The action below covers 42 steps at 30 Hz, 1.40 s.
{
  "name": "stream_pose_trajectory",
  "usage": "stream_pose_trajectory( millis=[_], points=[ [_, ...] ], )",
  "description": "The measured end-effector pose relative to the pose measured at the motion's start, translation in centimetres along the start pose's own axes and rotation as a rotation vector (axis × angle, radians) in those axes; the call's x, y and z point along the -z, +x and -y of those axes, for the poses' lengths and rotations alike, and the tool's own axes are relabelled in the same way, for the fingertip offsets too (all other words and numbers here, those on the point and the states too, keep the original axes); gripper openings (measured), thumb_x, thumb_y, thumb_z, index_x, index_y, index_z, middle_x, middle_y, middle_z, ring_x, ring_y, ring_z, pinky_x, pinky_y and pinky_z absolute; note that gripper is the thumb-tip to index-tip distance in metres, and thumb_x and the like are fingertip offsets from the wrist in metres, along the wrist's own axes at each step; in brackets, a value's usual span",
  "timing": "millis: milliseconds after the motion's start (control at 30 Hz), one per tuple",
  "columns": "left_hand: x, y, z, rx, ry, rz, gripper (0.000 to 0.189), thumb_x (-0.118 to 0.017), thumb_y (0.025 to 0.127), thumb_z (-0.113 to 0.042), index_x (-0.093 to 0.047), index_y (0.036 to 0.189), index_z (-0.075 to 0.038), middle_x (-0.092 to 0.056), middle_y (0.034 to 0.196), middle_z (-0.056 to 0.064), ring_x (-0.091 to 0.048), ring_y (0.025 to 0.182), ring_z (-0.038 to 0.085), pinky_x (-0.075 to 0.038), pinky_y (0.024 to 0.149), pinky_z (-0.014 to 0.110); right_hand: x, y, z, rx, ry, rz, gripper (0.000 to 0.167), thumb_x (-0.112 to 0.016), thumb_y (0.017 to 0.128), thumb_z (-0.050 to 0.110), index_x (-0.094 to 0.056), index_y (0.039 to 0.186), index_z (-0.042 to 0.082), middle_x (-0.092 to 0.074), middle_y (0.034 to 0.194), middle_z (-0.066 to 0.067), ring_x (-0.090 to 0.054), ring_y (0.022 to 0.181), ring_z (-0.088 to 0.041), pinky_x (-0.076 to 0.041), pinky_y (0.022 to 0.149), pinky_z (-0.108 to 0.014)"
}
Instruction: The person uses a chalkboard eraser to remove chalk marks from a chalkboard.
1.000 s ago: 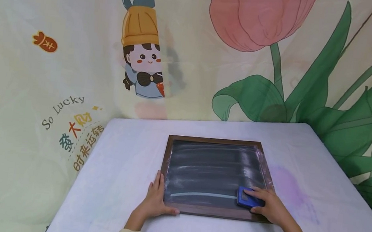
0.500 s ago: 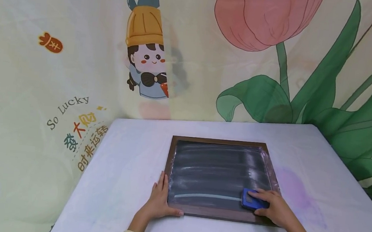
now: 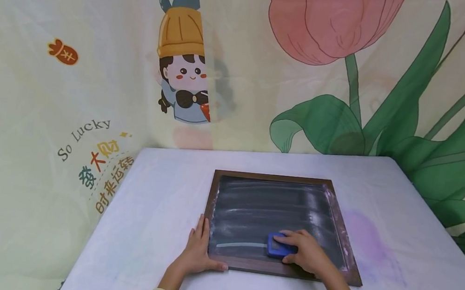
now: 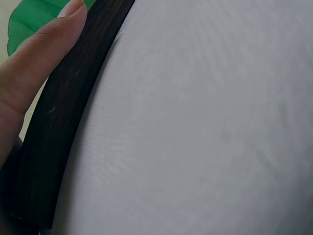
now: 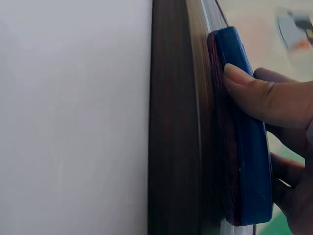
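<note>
A blackboard (image 3: 259,213) in a brown wooden frame lies on the white-covered table. My right hand (image 3: 306,252) grips a blue chalkboard eraser (image 3: 274,251), which rests on the board's lower part. In the right wrist view the thumb presses the side of the eraser (image 5: 252,156), its dark felt facing the board. A pale chalk line (image 3: 239,245) runs left from the eraser. With fingers straight, my left hand (image 3: 194,253) rests against the board's lower left corner. Its thumb lies along the bottom wooden frame (image 4: 63,107) in the left wrist view.
White cloth (image 3: 160,194) covers the table around the board, with a purple stain (image 3: 364,237) to the right. Behind it hangs a printed backdrop (image 3: 239,71) with tulips and a cartoon figure. Faint chalk smears streak the board.
My right hand has slid the eraser leftward along the chalk line, and the line's right part is gone. The left hand stays at the corner; the head view shifted slightly.
</note>
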State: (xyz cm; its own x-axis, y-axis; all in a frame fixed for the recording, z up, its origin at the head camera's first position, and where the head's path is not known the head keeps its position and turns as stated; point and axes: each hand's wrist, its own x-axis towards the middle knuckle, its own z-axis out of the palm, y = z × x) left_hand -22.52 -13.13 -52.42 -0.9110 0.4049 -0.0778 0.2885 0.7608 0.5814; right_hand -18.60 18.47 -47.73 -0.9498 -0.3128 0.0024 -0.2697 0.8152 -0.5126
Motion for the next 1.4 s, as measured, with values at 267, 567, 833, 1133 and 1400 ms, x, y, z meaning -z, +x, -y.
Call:
stream_pose_trajectory(
  millis=[267, 567, 833, 1133, 1400],
  points=[
    [-0.3, 0.0, -0.2, -0.008, -0.006, 0.009, 0.138, -0.077, 0.052, -0.063, -0.001, 0.143, 0.007, 0.010, 0.150, 0.024, -0.005, 0.137, 0.044, -0.009, 0.108, 0.058, -3.3, 4.2, 5.9, 0.118, -0.045, 0.023, 0.053, -0.079, 0.068, 0.023, -0.063, 0.118, 0.022, -0.058, 0.125, -0.009, -0.052, 0.103, -0.026, -0.044, 0.086, -0.047],
    [0.1, -0.2, 0.0, 0.002, -0.066, -0.013, 0.145, -0.079, 0.052, -0.061, 0.016, 0.143, -0.001, 0.011, 0.151, 0.022, -0.001, 0.139, 0.041, -0.004, 0.109, 0.056, -6.3, 6.9, 10.7, 0.166, -0.140, -0.009, 0.050, -0.078, 0.069, 0.029, -0.064, 0.117, 0.027, -0.060, 0.123, -0.003, -0.053, 0.095, -0.021, -0.046, 0.082, -0.038],
    [0.4, -0.2, 0.2, -0.012, -0.107, -0.036, 0.145, -0.082, 0.052, -0.056, 0.017, 0.143, -0.001, 0.009, 0.151, 0.023, -0.003, 0.137, 0.046, -0.004, 0.108, 0.057, -6.3, 7.3, 11.4, 0.165, -0.131, -0.021, 0.050, -0.076, 0.071, 0.029, -0.062, 0.119, 0.027, -0.059, 0.125, -0.002, -0.051, 0.096, -0.019, -0.044, 0.084, -0.037],
    [-0.1, -0.1, 0.2, -0.025, -0.062, -0.037, 0.143, -0.080, 0.050, -0.059, 0.011, 0.144, -0.001, 0.008, 0.152, 0.022, -0.002, 0.138, 0.041, -0.006, 0.109, 0.057, -5.6, 5.8, 8.7, 0.180, -0.046, 0.002, 0.052, -0.074, 0.073, 0.028, -0.059, 0.123, 0.025, -0.056, 0.128, -0.007, -0.053, 0.103, -0.025, -0.042, 0.089, -0.045],
    [0.1, -0.1, 0.1, 0.006, -0.048, -0.037, 0.143, -0.081, 0.049, -0.060, 0.008, 0.145, -0.003, 0.008, 0.152, 0.019, -0.005, 0.139, 0.039, -0.006, 0.109, 0.056, -2.0, 1.4, 2.4, 0.050, 0.029, -0.030, 0.055, -0.074, 0.073, 0.023, -0.057, 0.125, 0.022, -0.052, 0.132, -0.010, -0.049, 0.111, -0.036, -0.042, 0.088, -0.053]
  ],
)
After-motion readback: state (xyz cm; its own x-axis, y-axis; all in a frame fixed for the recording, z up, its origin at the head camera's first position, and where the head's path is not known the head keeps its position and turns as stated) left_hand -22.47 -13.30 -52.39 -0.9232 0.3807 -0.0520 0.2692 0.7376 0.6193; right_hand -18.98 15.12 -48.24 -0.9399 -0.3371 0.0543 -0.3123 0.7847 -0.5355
